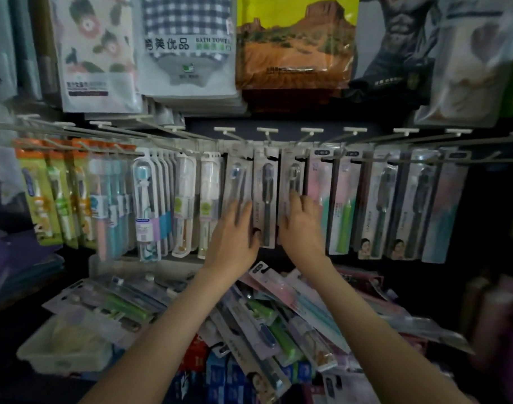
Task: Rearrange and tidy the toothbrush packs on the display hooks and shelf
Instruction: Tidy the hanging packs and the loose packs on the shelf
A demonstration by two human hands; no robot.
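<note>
A row of toothbrush packs hangs from white display hooks (267, 130) across the middle. My left hand (234, 231) lies flat, fingers spread, against a grey pack (236, 176), its thumb touching the lower edge of the middle grey pack (265, 196). My right hand (300, 221) presses on the neighbouring grey pack (291, 173), fingers apart. Neither hand visibly grips a pack. Below, loose toothbrush packs (278, 313) lie heaped on the shelf.
Bagged towels (188, 45) and other bagged goods hang above the hooks. Orange and green packs (45, 193) hang at the left, pink and grey ones (395, 205) at the right. A white plastic tray (65, 345) sits at the shelf's left front.
</note>
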